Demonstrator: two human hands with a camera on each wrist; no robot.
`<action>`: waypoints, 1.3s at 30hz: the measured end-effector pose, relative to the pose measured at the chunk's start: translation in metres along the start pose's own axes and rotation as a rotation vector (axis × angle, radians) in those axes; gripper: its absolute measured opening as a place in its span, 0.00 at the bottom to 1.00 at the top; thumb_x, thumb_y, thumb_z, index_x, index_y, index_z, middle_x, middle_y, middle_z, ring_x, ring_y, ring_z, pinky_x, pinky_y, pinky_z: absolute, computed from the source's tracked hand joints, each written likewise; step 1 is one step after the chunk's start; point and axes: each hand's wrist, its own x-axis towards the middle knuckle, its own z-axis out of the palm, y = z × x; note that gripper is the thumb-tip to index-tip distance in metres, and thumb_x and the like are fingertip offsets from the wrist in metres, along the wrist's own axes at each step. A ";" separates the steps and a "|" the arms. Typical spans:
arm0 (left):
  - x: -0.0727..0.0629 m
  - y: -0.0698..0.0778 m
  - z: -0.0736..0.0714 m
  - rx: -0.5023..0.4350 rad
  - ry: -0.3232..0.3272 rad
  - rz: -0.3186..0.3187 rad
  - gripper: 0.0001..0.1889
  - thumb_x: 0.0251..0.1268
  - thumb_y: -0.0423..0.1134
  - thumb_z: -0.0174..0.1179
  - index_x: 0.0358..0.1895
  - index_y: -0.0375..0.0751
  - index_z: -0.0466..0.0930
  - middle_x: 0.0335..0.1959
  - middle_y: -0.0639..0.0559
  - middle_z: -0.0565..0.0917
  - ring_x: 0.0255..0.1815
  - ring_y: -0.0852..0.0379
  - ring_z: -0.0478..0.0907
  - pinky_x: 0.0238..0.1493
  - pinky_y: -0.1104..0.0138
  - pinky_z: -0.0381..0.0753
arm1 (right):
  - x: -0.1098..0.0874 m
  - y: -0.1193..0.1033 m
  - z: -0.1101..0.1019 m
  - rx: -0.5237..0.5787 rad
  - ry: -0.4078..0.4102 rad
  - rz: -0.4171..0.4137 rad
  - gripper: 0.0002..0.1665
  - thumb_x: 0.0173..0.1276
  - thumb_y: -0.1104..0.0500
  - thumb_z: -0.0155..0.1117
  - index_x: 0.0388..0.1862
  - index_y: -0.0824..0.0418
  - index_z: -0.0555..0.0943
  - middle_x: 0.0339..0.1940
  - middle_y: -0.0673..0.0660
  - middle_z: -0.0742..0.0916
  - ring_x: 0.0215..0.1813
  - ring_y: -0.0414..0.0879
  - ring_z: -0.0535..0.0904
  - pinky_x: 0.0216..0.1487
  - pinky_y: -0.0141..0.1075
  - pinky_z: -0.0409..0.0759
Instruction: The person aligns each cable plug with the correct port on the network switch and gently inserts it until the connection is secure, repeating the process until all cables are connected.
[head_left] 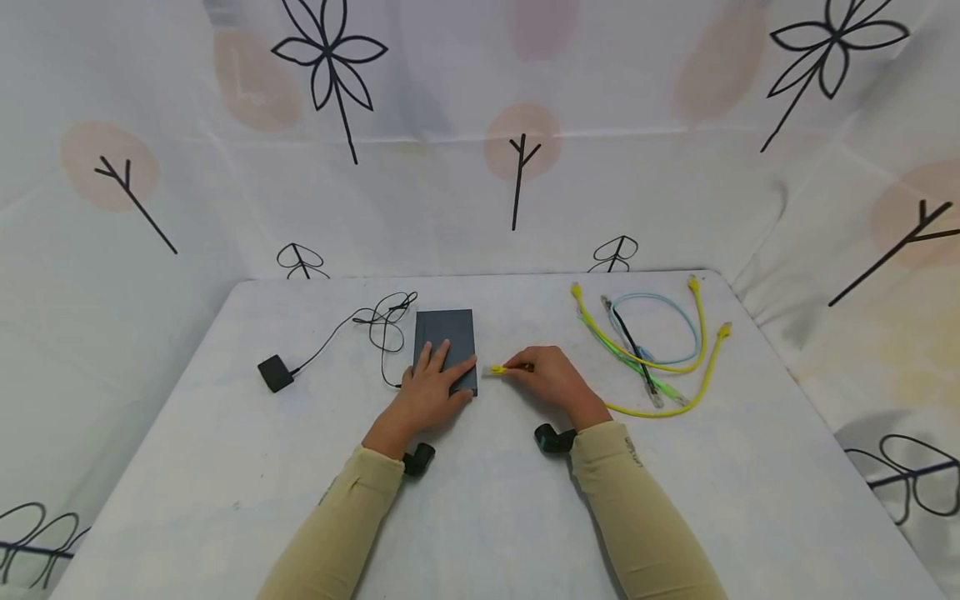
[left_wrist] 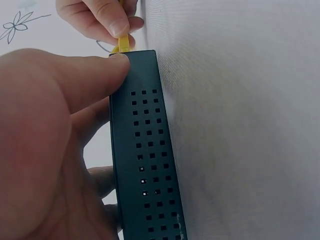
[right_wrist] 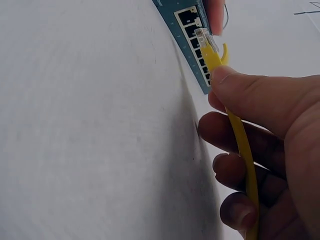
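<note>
A flat dark network switch (head_left: 444, 333) lies on the table, its row of ports (right_wrist: 195, 40) facing right. My left hand (head_left: 429, 396) rests on its top with the fingers spread, and the thumb (left_wrist: 95, 75) touches near the front right corner. Between thumb and fingers, my right hand (head_left: 551, 379) pinches a yellow network cable (right_wrist: 240, 135) just behind its plug. The clear plug tip (right_wrist: 205, 37) points at the ports and, in the head view, stands slightly apart from the switch. This cable runs under the right wrist to a far plug (head_left: 723, 331).
Right of the hands lie another yellow cable (head_left: 702, 321), a light blue cable (head_left: 667, 298), a green cable (head_left: 611, 346) and a black cable (head_left: 626, 329), overlapping. A black power adapter (head_left: 275, 373) sits at left, its thin tangled cord (head_left: 386, 321) reaching the switch.
</note>
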 end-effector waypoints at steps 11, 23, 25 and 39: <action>0.001 0.000 0.001 0.011 -0.009 0.002 0.30 0.73 0.53 0.51 0.76 0.67 0.54 0.80 0.43 0.44 0.80 0.37 0.35 0.69 0.35 0.53 | 0.001 -0.002 0.004 -0.011 -0.004 0.005 0.10 0.67 0.51 0.66 0.44 0.49 0.88 0.43 0.48 0.89 0.47 0.44 0.82 0.52 0.41 0.80; 0.001 0.000 0.002 0.012 -0.010 -0.011 0.31 0.73 0.50 0.53 0.76 0.68 0.54 0.80 0.44 0.44 0.80 0.38 0.35 0.69 0.35 0.53 | 0.000 -0.001 0.006 0.007 0.003 -0.057 0.10 0.66 0.51 0.67 0.43 0.48 0.89 0.39 0.46 0.89 0.43 0.41 0.82 0.48 0.39 0.80; 0.002 0.000 0.002 0.006 -0.014 -0.012 0.31 0.73 0.50 0.53 0.76 0.68 0.54 0.80 0.44 0.44 0.80 0.38 0.34 0.70 0.35 0.52 | -0.001 -0.002 0.005 0.007 0.002 -0.062 0.10 0.66 0.51 0.67 0.43 0.49 0.89 0.39 0.46 0.89 0.43 0.41 0.83 0.48 0.40 0.80; 0.002 0.000 -0.001 0.003 -0.026 -0.012 0.31 0.73 0.50 0.53 0.76 0.68 0.54 0.80 0.44 0.43 0.80 0.38 0.34 0.70 0.35 0.52 | 0.001 -0.003 0.005 0.001 -0.013 -0.041 0.10 0.65 0.50 0.67 0.43 0.48 0.89 0.40 0.46 0.89 0.44 0.41 0.83 0.49 0.39 0.80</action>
